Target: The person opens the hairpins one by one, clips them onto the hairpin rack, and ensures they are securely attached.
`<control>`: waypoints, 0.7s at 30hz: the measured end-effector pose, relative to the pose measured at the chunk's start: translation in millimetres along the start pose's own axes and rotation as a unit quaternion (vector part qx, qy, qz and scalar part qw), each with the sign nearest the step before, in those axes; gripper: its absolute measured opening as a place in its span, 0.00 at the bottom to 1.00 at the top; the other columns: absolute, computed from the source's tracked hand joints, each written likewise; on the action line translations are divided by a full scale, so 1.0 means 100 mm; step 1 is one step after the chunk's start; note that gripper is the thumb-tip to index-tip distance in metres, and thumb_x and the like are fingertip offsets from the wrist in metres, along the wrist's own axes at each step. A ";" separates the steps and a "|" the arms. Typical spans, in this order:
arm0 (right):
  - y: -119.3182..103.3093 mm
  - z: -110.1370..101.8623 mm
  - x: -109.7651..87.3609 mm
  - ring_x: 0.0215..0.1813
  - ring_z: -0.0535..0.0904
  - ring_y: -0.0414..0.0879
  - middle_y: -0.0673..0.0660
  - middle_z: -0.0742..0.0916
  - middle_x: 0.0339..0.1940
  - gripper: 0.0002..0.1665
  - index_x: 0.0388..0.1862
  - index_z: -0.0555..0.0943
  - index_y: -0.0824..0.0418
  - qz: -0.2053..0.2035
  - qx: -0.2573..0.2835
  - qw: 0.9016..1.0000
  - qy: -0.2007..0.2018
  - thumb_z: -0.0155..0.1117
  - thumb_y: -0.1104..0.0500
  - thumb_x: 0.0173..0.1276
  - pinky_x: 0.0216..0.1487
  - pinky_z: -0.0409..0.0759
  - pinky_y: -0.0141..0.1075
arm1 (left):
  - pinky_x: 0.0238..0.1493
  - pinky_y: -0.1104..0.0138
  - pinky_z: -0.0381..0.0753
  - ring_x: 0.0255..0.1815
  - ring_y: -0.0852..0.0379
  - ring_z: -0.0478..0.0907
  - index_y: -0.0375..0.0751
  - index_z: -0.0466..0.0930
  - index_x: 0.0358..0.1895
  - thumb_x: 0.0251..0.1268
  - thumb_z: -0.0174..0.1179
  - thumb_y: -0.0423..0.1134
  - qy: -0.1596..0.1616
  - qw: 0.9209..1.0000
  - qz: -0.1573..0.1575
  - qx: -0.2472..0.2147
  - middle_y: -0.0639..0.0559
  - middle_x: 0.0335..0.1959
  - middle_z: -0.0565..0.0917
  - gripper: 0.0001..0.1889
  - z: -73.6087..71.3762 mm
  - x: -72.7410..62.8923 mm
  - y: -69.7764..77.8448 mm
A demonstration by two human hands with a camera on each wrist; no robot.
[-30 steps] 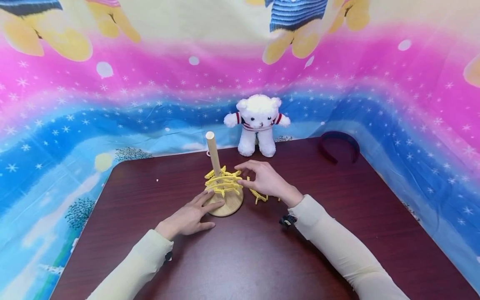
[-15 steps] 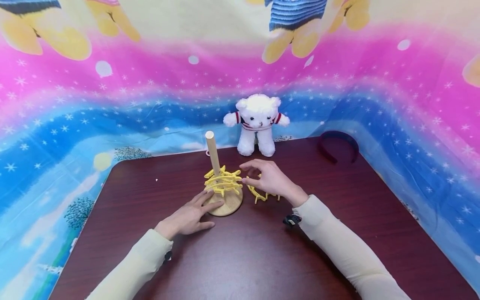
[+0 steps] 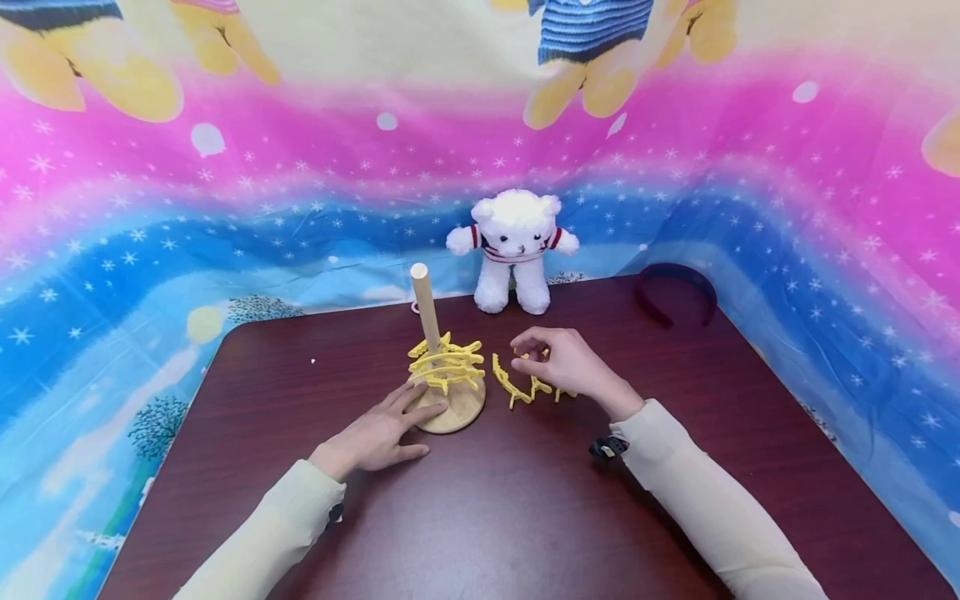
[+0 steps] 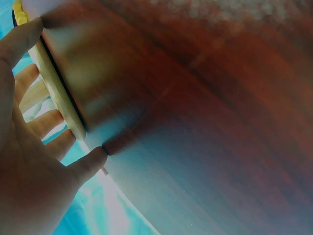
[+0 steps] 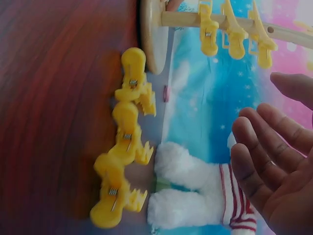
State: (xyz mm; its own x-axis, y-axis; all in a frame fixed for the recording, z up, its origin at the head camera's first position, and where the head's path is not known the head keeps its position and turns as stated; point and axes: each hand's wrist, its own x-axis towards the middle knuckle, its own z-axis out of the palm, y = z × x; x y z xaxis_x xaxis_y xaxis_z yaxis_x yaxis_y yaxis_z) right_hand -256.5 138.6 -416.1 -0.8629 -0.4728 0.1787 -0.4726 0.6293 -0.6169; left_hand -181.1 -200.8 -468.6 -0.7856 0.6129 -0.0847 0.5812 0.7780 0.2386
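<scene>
Sleeves [image 3: 277, 525] of a cream colour lie across the near part of the table [image 3: 487, 517], with a small black gadget [image 3: 609, 449] at the right wrist. The left hand [image 3: 375, 437] is flat and low, its fingers a bit spread; they touch the round wooden base [image 3: 462, 410] of a stand but do not wrap round it. Just beside that base, on the side toward the table's right edge, the loose yellow clips [image 5: 126, 128] lie on the table. They make a bendy row, like a bow, that runs from near the base toward the right edge. The right hand [image 3: 573, 367] is the nearer one to them. It hangs just over the row, so the clips are below its fingers, with a gap between. Its thumb and fingers are apart and softly bent, and they have hold of nothing. A tall wooden post [image 3: 427, 308] stands up from the base, and it bears more yellow clips [image 5: 236, 41], one above another, low on the post; its top is bare. Close to the table's far edge stands a white teddy bear [image 3: 517, 246] in a striped top. A dark red headband [image 3: 682, 271] lies by the far right corner. Behind it all hangs a bright cloth [image 3: 337, 225] with stars.
</scene>
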 end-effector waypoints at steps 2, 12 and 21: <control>0.05 -0.01 -0.03 0.36 0.81 0.39 0.44 0.88 0.35 0.15 0.49 0.86 0.49 0.011 0.000 1.000 0.001 0.71 0.48 0.65 0.33 0.79 0.34 | 0.72 0.42 0.65 0.82 0.36 0.47 0.61 0.60 0.78 0.68 0.62 0.54 0.000 1.000 -0.001 0.000 0.38 0.81 0.53 0.36 0.00 0.00 0.00; 0.24 -0.06 -0.19 0.37 0.82 0.42 0.48 0.89 0.37 0.18 0.48 0.87 0.56 0.027 0.000 1.000 0.003 0.72 0.49 0.63 0.36 0.79 0.36 | 0.72 0.42 0.65 0.82 0.36 0.48 0.61 0.60 0.78 0.68 0.62 0.54 0.006 1.000 0.002 0.000 0.38 0.81 0.54 0.36 0.01 0.00 0.00; 0.45 -0.07 -0.29 0.33 0.82 0.39 0.49 0.90 0.35 0.17 0.44 0.87 0.58 0.071 -0.017 0.997 -0.034 0.73 0.49 0.62 0.32 0.79 0.34 | 0.73 0.42 0.64 0.82 0.36 0.47 0.61 0.61 0.77 0.68 0.62 0.54 0.009 1.000 0.005 -0.001 0.38 0.81 0.54 0.36 0.01 0.00 0.00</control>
State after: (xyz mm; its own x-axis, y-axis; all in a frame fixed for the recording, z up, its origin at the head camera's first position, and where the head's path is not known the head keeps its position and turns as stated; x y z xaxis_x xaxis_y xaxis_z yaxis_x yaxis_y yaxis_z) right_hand -253.8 184.4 -443.7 -0.9076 -0.4181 0.0383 -0.3537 0.7123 -0.6062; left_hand -180.9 -201.2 -469.4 -0.7833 0.6182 -0.0655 0.5886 0.7714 0.2418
